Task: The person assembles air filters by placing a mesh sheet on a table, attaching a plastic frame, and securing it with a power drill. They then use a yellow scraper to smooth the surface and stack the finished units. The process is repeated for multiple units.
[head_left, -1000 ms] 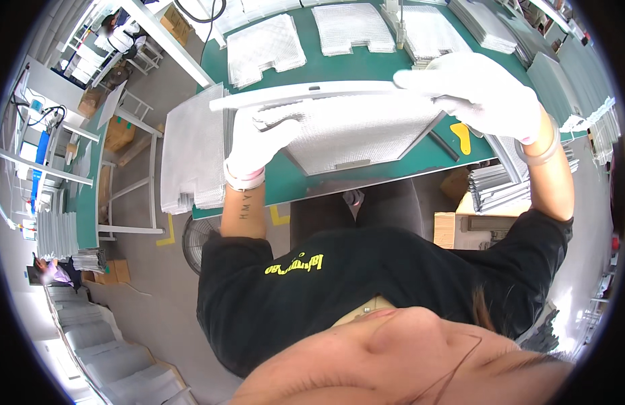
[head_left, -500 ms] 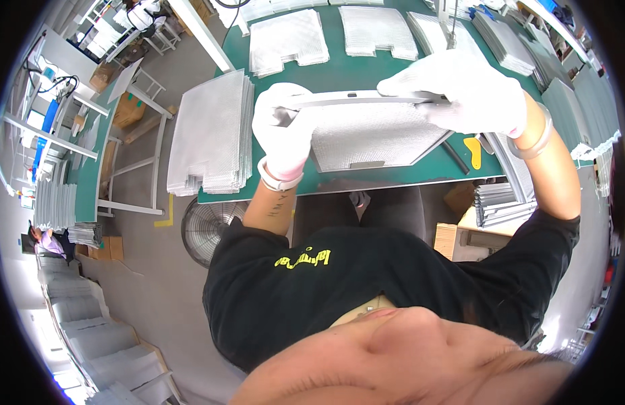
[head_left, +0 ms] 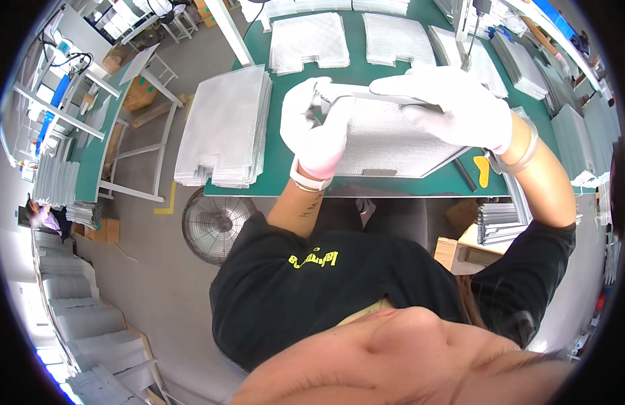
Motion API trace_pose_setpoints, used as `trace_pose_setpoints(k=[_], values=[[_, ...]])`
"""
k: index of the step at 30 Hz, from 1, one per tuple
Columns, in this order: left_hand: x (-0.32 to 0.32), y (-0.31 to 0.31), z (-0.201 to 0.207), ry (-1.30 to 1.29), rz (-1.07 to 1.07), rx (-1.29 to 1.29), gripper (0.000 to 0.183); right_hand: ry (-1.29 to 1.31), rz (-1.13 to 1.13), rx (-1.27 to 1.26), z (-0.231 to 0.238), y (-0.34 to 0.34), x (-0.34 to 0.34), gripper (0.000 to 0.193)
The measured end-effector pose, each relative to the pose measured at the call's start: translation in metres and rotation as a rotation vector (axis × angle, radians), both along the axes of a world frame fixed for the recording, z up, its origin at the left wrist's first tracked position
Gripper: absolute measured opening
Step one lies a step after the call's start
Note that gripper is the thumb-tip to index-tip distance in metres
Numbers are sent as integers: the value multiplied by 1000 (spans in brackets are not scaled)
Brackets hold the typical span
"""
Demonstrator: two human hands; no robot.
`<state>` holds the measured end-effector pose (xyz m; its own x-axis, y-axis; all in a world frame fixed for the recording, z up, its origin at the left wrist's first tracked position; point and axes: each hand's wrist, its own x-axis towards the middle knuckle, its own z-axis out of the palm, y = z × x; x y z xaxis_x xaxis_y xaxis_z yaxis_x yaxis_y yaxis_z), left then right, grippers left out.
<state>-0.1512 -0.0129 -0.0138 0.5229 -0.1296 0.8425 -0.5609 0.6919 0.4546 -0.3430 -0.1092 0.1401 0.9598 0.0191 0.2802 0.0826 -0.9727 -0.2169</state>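
A silvery mesh panel [head_left: 400, 138] with a grey metal strip along its far edge stands tilted over the green table. My left hand, in a white glove [head_left: 316, 125], is closed on the strip's left end, with thumb and fingers pinching it. My right hand [head_left: 454, 111], gloved too, grips the strip farther right, its fingers lying along the top. The gloves hide both ends of the strip. Near the panel's right corner lie a black rod [head_left: 464, 175] and a yellow hand tool [head_left: 483, 171].
A stack of notched mesh sheets [head_left: 221, 125] sits left on the green table [head_left: 305, 185]; more stacks [head_left: 309, 40] line its far side. Metal strips [head_left: 501, 221] are piled below right. A round floor fan [head_left: 221, 223] stands left. A white post [head_left: 230, 34] rises behind.
My left hand has shifted right along the strip, nearer my right hand. The strip's middle is now more covered by the gloves. The whole view has swung slightly.
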Motion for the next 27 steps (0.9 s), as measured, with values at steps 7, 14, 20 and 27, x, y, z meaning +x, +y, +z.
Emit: trace_pose_setpoints(k=[7,14,20,27], values=[[6,-1,-6,-120,209,129,38,-12,-33,14,-8,-7,1,41],[2,3,12,73,-60,83,40,-175,4,-114,-10,-5,4,45],[18,-3,6,-78,-275,31,34,-144,80,-151,-7,-13,4,46],[14,-7,0,-9,-350,-55,36,-194,129,-61,-11,-3,32,48]])
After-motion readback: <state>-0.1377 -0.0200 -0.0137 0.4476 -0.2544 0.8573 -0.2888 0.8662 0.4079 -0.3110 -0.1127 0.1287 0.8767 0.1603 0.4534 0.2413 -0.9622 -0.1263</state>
